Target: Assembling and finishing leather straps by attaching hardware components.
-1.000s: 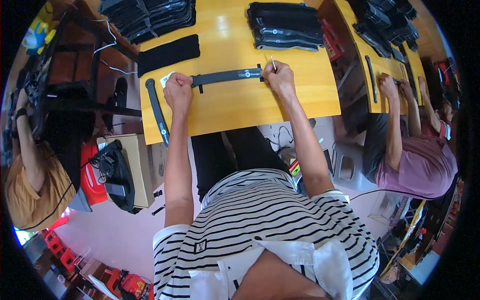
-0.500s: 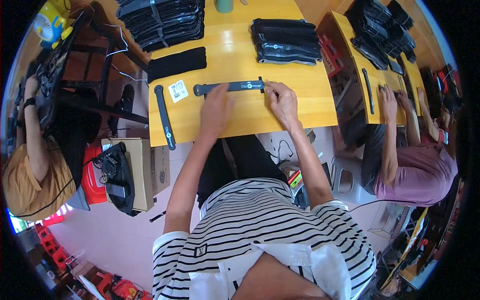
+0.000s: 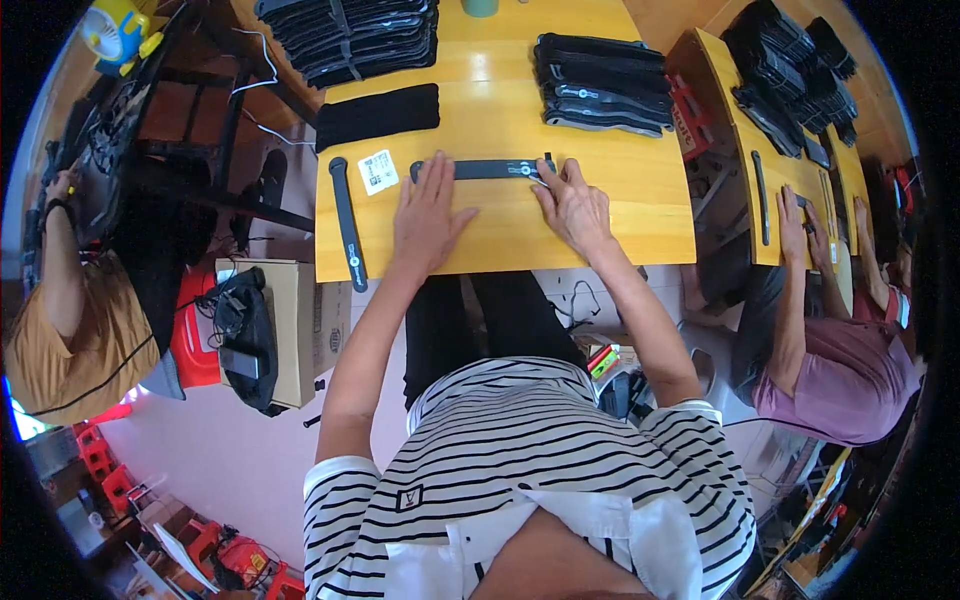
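A dark grey strap (image 3: 487, 169) with a rounded left end and pale printing lies across the yellow table in front of me. My left hand (image 3: 428, 213) rests flat over its left part, fingers stretched out. At its right end is my right hand (image 3: 578, 208), thumb and forefinger closed around something pale and thin that I cannot make out. A small black tab shows just beyond those fingertips. To the left lies a second strap (image 3: 347, 222), pointing toward me, beside a white printed label (image 3: 378, 172).
Black folded fabric (image 3: 378, 115) lies behind the label. Bundled black straps (image 3: 345, 40) and another pile (image 3: 603, 85) stand farther back. A green cup (image 3: 480, 7) is at the far edge. People work at left and right; an open cardboard box (image 3: 290, 335) stands on the floor.
My left hand has slid left along the strap and flattened on it. My right hand stays at the strap's right end with its fingers shifted slightly. The whole view has moved a little.
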A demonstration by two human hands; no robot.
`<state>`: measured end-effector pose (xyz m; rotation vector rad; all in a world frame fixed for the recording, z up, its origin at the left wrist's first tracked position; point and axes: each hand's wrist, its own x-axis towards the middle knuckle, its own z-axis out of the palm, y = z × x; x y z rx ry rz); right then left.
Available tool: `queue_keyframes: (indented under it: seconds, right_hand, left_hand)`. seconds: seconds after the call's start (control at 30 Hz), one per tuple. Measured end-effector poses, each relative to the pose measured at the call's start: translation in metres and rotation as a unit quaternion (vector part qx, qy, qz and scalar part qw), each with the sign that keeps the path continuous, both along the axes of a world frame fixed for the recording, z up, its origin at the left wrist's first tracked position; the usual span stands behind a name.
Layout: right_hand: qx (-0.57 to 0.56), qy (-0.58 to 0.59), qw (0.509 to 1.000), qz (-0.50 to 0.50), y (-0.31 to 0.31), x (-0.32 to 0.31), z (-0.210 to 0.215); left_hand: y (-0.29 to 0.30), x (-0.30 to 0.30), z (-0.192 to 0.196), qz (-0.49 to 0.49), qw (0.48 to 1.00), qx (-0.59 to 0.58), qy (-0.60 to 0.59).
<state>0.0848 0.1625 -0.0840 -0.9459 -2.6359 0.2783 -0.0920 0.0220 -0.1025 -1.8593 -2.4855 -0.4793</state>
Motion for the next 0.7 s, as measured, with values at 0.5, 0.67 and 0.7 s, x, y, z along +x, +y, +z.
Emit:
queue_keyframes:
  seconds: [0.5,0.67,0.7]
  right_hand:
    - [-0.303,0.306,0.902,0.040,-0.016,0.036,0.015]
    - [-0.518,0.520,0.619,0.281,-0.085,0.050,0.144]
    - [-0.454,0.609,0.538,0.365,-0.099,0.048,0.161]
  left_hand:
    - [-0.075,-0.038,0.031,0.199,0.959,0.172,-0.101]
    - [-0.109,-0.034,0.029,0.352,0.922,0.136,-0.085]
    - [-0.107,-0.031,0.033,0.369,0.919,0.102,-0.091]
